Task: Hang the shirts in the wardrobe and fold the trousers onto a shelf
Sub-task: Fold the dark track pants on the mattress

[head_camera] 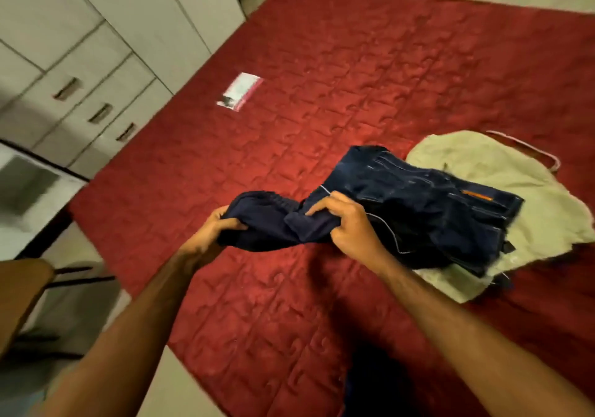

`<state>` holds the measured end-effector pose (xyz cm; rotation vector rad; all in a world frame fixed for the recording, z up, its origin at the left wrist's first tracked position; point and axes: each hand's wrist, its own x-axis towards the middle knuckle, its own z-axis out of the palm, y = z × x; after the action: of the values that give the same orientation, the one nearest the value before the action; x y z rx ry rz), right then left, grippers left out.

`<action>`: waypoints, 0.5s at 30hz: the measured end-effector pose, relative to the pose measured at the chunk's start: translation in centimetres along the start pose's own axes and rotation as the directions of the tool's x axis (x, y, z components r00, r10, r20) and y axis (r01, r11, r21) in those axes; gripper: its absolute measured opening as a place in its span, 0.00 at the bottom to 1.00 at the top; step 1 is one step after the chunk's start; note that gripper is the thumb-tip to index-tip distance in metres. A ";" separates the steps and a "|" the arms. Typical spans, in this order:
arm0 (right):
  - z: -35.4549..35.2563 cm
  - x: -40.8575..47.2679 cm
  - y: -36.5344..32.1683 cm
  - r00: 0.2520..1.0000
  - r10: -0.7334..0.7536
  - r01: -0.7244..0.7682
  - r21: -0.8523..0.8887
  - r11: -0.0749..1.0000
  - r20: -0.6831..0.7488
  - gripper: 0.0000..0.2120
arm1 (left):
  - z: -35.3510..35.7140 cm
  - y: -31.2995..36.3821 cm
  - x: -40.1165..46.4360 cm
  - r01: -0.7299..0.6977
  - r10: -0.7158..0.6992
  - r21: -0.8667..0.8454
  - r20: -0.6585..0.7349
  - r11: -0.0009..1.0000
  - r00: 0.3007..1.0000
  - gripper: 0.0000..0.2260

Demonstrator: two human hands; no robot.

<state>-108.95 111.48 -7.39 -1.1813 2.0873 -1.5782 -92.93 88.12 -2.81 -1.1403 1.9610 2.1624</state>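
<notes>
Both hands, left (215,230) and right (346,223), fingers curled tight around navy trousers (418,204) above red bed (322,94)

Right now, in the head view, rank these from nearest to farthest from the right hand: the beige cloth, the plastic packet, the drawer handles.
1. Beige cloth, just right of the right hand.
2. Plastic packet, up the bedspread, left.
3. Drawer handles, far left, off the bed.

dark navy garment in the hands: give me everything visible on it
The navy garment looks like soft, dark blue knit cloth, bunched and twisted, with a gathered, elastic-looking edge at its left end. The left hand grips that end; the right hand grips the other. It hangs between them just above the red quilted bedspread, its right end running into the dark jeans on the pile. Its full shape cannot be told.
</notes>
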 end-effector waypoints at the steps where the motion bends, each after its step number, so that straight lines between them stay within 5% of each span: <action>1: 1.0 1.1 -1.5 0.999 0.032 -0.033 0.104 0.994 0.005 0.29 | -1.5 0.4 -1.6 -0.028 0.027 -0.015 -0.036 1.000 0.999 0.22; 9: 10.2 5.8 -14.5 0.981 0.059 -0.139 0.461 0.877 0.184 0.30 | -13.6 2.6 -15.4 -0.231 0.142 -0.312 -0.283 0.921 0.949 0.06; 12: 15.0 5.6 -20.8 0.971 0.019 -0.172 0.642 0.747 0.238 0.28 | -19.1 0.0 -21.2 -0.189 0.063 -0.428 -0.291 0.884 0.955 0.26; 15: 20.1 4.6 -27.6 0.951 -0.080 -0.171 0.721 0.671 0.300 0.20 | -23.2 -2.8 -26.7 -0.155 0.035 -0.455 -0.261 0.877 0.965 0.29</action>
<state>-86.83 92.47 11.01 -0.9534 1.0514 -1.8002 -60.43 80.64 9.45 -1.4596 1.6293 2.7786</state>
